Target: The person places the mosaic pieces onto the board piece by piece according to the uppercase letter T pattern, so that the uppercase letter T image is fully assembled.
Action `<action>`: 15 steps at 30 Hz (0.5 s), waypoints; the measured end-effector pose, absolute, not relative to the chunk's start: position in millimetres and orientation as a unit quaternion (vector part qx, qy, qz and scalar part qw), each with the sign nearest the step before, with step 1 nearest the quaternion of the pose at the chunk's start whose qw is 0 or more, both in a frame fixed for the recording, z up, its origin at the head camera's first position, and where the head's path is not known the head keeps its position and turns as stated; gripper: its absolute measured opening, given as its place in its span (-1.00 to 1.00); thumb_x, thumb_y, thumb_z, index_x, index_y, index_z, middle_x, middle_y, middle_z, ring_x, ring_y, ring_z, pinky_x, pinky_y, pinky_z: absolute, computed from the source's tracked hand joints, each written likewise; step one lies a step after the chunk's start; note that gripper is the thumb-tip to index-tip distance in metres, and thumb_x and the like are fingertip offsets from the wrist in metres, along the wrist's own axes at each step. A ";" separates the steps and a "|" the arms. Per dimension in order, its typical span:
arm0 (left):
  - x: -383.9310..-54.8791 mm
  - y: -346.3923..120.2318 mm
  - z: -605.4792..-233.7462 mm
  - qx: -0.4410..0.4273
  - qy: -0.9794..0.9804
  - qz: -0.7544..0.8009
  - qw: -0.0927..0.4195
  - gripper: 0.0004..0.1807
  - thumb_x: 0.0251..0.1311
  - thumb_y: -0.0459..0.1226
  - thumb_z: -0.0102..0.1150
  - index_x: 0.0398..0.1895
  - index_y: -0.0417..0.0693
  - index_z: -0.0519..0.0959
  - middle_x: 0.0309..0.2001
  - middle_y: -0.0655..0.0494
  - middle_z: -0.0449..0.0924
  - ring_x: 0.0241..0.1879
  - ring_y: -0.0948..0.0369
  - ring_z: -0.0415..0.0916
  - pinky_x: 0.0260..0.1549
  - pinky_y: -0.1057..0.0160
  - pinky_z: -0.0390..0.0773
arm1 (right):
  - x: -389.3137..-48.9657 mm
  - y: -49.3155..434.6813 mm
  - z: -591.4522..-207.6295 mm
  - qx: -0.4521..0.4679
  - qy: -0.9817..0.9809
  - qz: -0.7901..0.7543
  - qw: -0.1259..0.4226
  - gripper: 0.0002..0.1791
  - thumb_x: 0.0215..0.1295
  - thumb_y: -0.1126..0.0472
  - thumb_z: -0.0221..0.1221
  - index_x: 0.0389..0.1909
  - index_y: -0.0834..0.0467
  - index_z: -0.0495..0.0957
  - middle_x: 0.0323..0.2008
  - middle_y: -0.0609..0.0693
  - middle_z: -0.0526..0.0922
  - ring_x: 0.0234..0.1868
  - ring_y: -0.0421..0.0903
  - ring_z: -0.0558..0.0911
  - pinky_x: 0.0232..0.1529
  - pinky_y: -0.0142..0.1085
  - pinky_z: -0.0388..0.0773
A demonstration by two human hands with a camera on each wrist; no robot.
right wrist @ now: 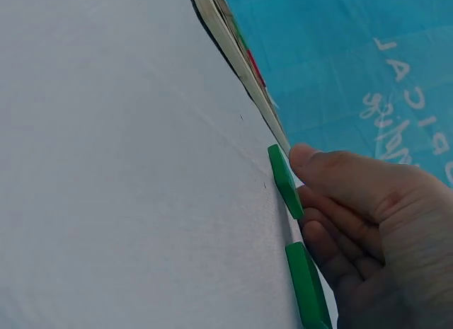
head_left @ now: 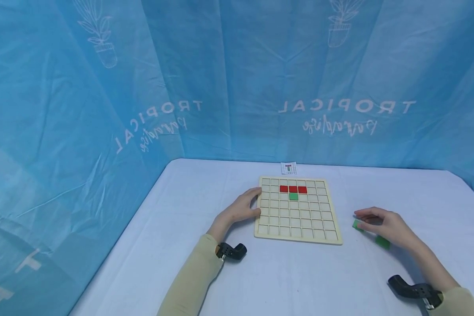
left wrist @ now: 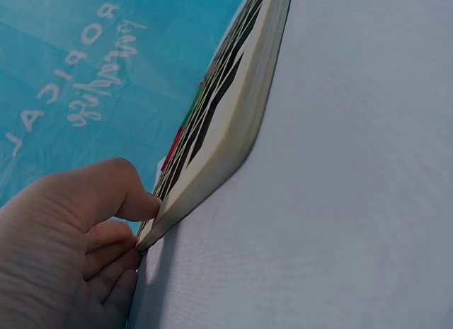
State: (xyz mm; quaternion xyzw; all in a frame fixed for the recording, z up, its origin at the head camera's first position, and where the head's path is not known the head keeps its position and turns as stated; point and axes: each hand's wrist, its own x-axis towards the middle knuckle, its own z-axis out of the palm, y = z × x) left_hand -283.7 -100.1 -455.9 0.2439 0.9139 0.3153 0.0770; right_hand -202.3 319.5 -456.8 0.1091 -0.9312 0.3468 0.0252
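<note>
A pale wooden grid board lies on the table. Three red tiles sit side by side in one of its upper rows, with one green tile below the middle one. My left hand touches the board's left edge, thumb and fingertips spread apart along it. To the right of the board, my right hand is over a loose green tile, the thumb close beside it and a gap between thumb and index finger. A second loose green tile lies nearer, below the palm.
A small card printed with a coloured grid pattern lies behind the board. The table wears a white cloth. Blue curtains with white lettering hang along the back and left sides.
</note>
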 end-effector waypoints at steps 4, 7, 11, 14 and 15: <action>-283.6 -100.5 -455.7 0.246 0.913 0.317 0.076 -0.16 0.00 -0.24 0.12 0.43 -0.20 0.12 0.43 -0.02 0.08 0.41 0.10 -0.02 0.35 0.17 0.03 | -202.7 319.9 -459.0 0.124 -0.934 0.334 0.032 -0.52 0.11 -0.05 0.31 -0.02 0.15 0.60 -0.11 0.02 0.65 -0.19 -0.28 0.57 -0.19 -0.47 0.51; -283.3 -100.9 -455.8 0.246 0.913 0.317 0.076 -0.16 0.00 -0.24 0.12 0.43 -0.20 0.12 0.43 -0.02 0.08 0.41 0.10 -0.02 0.35 0.17 0.03 | -202.7 319.6 -459.0 0.133 -0.934 0.330 0.035 -0.52 0.09 -0.06 0.33 -0.03 0.13 0.61 -0.12 0.00 0.65 -0.17 -0.25 0.56 -0.18 -0.46 0.52; -283.3 -100.8 -455.9 0.246 0.912 0.318 0.079 -0.16 0.00 -0.24 0.12 0.43 -0.19 0.12 0.43 -0.02 0.07 0.41 0.10 -0.03 0.35 0.17 0.03 | -202.0 319.3 -459.2 0.141 -0.933 0.329 0.035 -0.55 0.08 -0.03 0.34 -0.05 0.13 0.61 -0.13 -0.02 0.65 -0.18 -0.26 0.56 -0.18 -0.46 0.52; -283.7 -100.4 -455.9 0.246 0.912 0.319 0.078 -0.16 0.00 -0.24 0.12 0.43 -0.19 0.12 0.42 -0.02 0.08 0.41 0.10 -0.02 0.35 0.17 0.03 | -201.9 319.5 -460.8 0.149 -0.932 0.328 0.046 -0.61 0.09 0.04 0.35 -0.08 0.13 0.61 -0.15 -0.03 0.64 -0.21 -0.30 0.55 -0.21 -0.47 0.52; -283.7 -100.3 -455.6 0.246 0.912 0.318 0.077 -0.16 -0.01 -0.24 0.12 0.43 -0.19 0.12 0.43 -0.02 0.08 0.41 0.10 -0.02 0.35 0.17 0.03 | -202.0 319.7 -461.5 0.151 -0.931 0.327 0.050 -0.63 0.10 0.06 0.35 -0.09 0.12 0.61 -0.15 -0.03 0.64 -0.22 -0.32 0.54 -0.21 -0.48 0.52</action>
